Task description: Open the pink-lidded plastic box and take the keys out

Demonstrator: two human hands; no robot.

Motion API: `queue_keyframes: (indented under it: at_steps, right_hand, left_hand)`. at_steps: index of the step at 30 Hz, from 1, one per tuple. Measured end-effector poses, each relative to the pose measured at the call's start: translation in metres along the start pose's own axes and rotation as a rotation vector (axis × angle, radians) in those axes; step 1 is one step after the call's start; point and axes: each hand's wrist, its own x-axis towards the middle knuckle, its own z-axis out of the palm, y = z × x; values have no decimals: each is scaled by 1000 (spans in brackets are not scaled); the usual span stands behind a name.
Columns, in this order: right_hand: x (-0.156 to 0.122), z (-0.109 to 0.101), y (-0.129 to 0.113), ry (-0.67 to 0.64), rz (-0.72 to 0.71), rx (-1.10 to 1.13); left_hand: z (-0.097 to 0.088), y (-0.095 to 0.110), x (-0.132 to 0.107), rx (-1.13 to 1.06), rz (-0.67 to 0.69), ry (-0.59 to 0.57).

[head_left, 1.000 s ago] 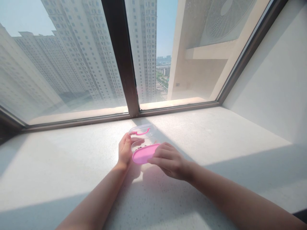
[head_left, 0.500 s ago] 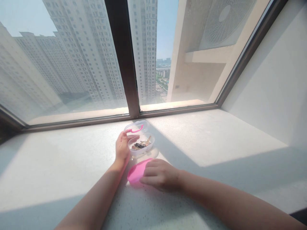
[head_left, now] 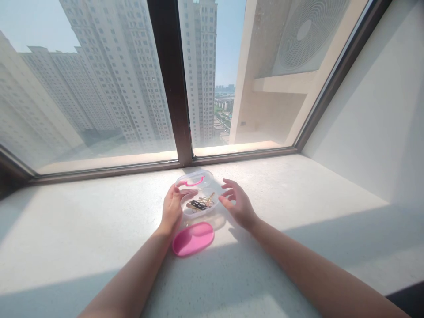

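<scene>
A clear oval plastic box [head_left: 188,213] holds several small gold and black hair clips [head_left: 198,203]. My left hand [head_left: 172,206] grips the box by its left end, thumb up and fingers partly hidden behind it. Just behind the box is a clear oval lid [head_left: 208,175] with a pink handle [head_left: 195,182]. At the box's right end, my right hand [head_left: 237,203] has its fingers apart and holds nothing; I cannot tell whether a fingertip touches the rim. A pink oval tray [head_left: 194,240] lies on the sill in front of the box.
Everything stands on a pale speckled windowsill [head_left: 109,225] crossed by sun and shadow. A dark window frame [head_left: 183,145] runs close behind the lid. The white side wall [head_left: 371,132] bounds the sill on the right.
My right hand has let go of the pink tray and moved up to the box's right end, its fingers spreading. The pink tray now lies flat. My left hand stays on the box.
</scene>
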Motion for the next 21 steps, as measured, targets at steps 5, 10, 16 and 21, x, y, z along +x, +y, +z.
queue_keyframes:
  at_steps: [5,10,16,21]
  right_hand:
    - [4,4,13,-488,465,537]
    - [5,8,15,-411,525,671]
    - [15,4,25,-190,561,669]
    - [17,5,25,-156,575,699]
  left_hand:
    - [7,-2,-6,-22,3,-115]
    - [5,-2,-2,83,34,-129]
    - [-11,30,9,435,119,98]
    - [-8,67,-4,991,-40,-415]
